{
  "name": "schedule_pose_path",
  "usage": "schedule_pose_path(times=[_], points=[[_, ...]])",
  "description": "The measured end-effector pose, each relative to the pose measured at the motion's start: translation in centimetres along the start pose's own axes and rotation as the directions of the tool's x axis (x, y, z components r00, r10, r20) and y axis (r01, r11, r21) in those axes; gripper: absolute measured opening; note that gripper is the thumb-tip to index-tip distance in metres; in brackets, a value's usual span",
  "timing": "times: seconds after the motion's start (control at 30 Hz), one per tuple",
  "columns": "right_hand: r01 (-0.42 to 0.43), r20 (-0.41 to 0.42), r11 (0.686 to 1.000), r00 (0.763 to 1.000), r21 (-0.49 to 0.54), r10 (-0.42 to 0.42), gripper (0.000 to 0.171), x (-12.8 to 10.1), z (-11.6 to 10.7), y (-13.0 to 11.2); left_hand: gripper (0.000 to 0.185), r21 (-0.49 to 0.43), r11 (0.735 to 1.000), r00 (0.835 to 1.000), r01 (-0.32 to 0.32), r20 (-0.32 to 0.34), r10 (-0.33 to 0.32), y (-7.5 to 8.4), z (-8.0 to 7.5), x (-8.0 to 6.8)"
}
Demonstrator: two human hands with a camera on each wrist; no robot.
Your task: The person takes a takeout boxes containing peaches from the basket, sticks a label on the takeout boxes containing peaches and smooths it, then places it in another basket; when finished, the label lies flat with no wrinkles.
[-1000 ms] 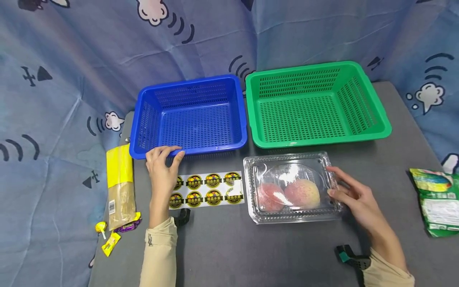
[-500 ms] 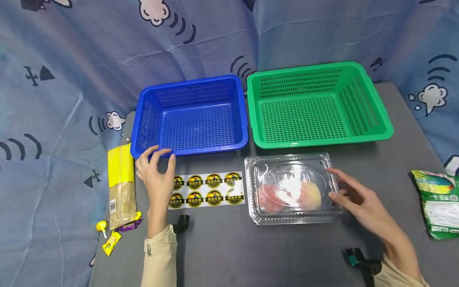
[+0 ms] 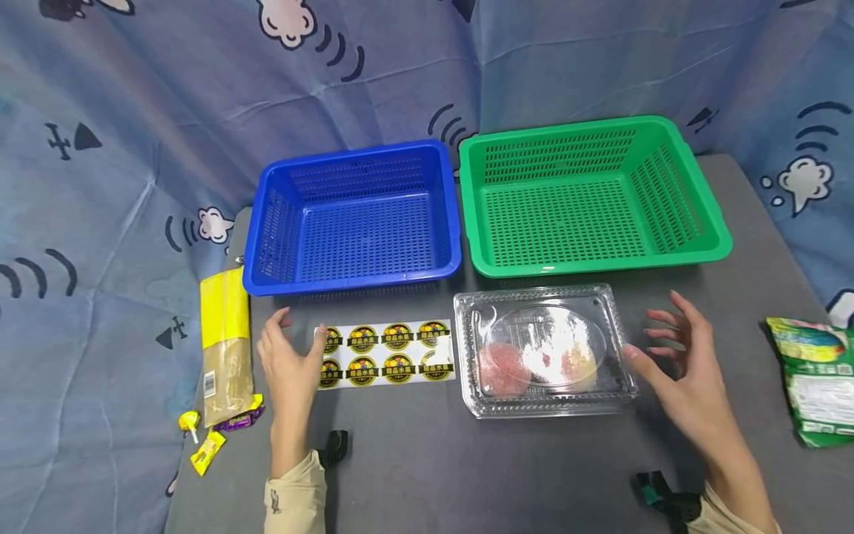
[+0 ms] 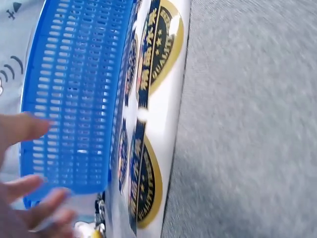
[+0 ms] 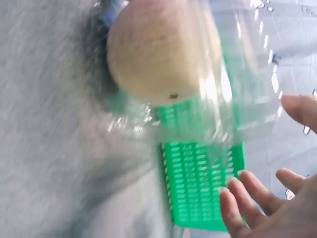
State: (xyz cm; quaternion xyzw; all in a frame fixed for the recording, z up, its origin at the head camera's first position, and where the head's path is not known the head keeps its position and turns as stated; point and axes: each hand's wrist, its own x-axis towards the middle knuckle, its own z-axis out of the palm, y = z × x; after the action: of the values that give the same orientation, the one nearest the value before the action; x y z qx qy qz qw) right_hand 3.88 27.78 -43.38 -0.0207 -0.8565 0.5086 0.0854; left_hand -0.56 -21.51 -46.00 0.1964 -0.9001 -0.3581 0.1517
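Observation:
A closed clear plastic clamshell box (image 3: 543, 348) with two peaches (image 3: 503, 368) inside lies on the grey table in front of the green basket (image 3: 714, 233). My right hand (image 3: 680, 363) hovers open just right of the box, fingers spread, holding nothing; the right wrist view shows a peach (image 5: 161, 52) through the clear lid. My left hand (image 3: 290, 363) is open at the left end of a white sheet of round gold-and-black stickers (image 3: 387, 354), holding nothing. The blue basket (image 3: 263, 259) stands behind it, and its wall (image 4: 74, 99) shows beside the sticker sheet (image 4: 153, 124) in the left wrist view.
A yellow and brown packet (image 3: 225, 345) and small wrapped sweets (image 3: 200, 441) lie at the left table edge. A green snack bag (image 3: 814, 378) lies at the right. Two dark clips (image 3: 333, 447) sit near the front edge. Patterned blue cloth hangs all around.
My left hand has come off the blue basket's front rim and drawn back beside the sticker sheet. My right hand has let go of the clamshell box and lifted away to its right.

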Motion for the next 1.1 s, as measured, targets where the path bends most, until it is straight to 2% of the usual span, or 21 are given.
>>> schedule_pose_path(times=[0.07,0.13,0.2,0.27,0.37,0.57,0.7,0.9,1.1], points=[[0.017,-0.05,0.999,0.999,0.03,-0.015,0.095,0.0,0.3,-0.7,0.076,0.067,0.996,0.987,0.066,0.14,-0.075,-0.4,-0.2,-0.1],[0.028,-0.076,0.998,0.997,0.057,-0.024,0.091,0.1,0.6,-1.4,0.088,0.123,0.987,0.96,0.102,0.249,-0.13,-0.6,-0.4,-0.2],[0.038,-0.085,0.996,0.996,0.081,-0.032,0.087,0.0,0.9,-2.0,0.096,0.163,0.979,0.932,0.121,0.32,-0.168,-0.6,-0.6,-0.4],[0.056,-0.086,0.993,0.995,0.101,-0.048,0.084,-0.1,1.4,-2.5,0.099,0.178,0.976,0.921,0.123,0.346,-0.179,-0.6,-0.6,-0.5],[0.099,-0.083,0.987,0.993,0.129,-0.089,0.082,-0.3,2.2,-2.9,0.1,0.18,0.975,0.916,0.131,0.354,-0.189,-0.6,-0.5,-0.7],[0.191,-0.091,0.969,0.98,0.156,-0.179,0.077,-0.5,3.1,-3.1,0.096,0.123,0.977,0.926,0.172,0.318,-0.203,-0.5,-0.2,-1.0],[0.197,-0.098,0.967,0.978,0.162,-0.183,0.073,-0.4,3.3,-3.1,0.091,0.07,0.976,0.933,0.205,0.289,-0.217,-0.5,-0.2,-1.3],[0.179,-0.085,0.973,0.982,0.143,-0.168,0.068,-0.4,3.4,-3.3,0.082,0.035,0.983,0.951,0.182,0.249,-0.185,-0.2,-0.2,-1.5],[0.195,-0.063,0.977,0.98,0.086,-0.19,0.062,-0.5,3.8,-3.8,0.077,-0.009,0.981,0.96,0.194,0.209,-0.187,0.2,-0.4,-1.6]])
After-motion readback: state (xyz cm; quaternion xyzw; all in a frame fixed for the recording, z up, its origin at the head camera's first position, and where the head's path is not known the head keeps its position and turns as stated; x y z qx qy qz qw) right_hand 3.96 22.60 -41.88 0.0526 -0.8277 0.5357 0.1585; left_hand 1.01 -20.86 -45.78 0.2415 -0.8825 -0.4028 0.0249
